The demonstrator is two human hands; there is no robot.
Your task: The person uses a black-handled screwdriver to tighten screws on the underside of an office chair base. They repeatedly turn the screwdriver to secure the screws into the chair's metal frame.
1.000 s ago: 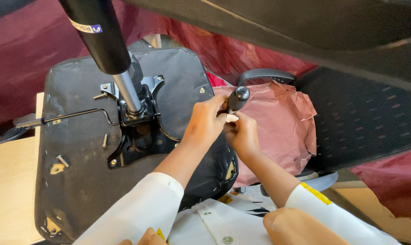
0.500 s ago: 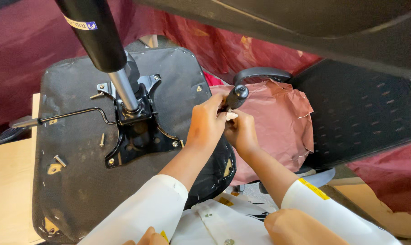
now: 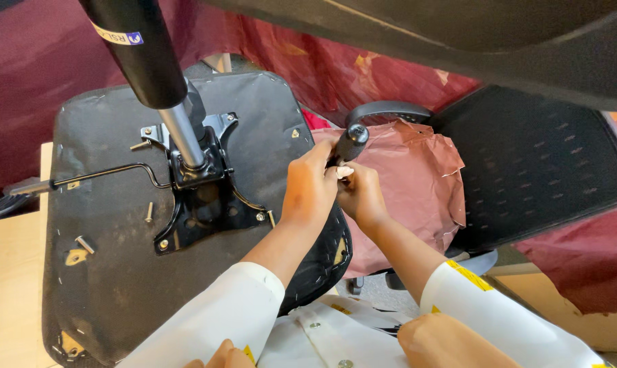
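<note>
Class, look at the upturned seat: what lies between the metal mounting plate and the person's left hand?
In the head view, only bare black seat underside lies between the mounting plate and the left hand, apart from one small bolt at the plate's edge.

This looks like a chair assembly workshop: an upturned seat base (image 3: 117, 272) with bolted mechanism plate (image 3: 199, 204) and gas cylinder (image 3: 141, 51) fills the left, loose screws (image 3: 149, 212) lie on it, maroon wrapping paper (image 3: 417, 184) sits centre-right, a mesh chair back (image 3: 533, 163) at right.
</note>
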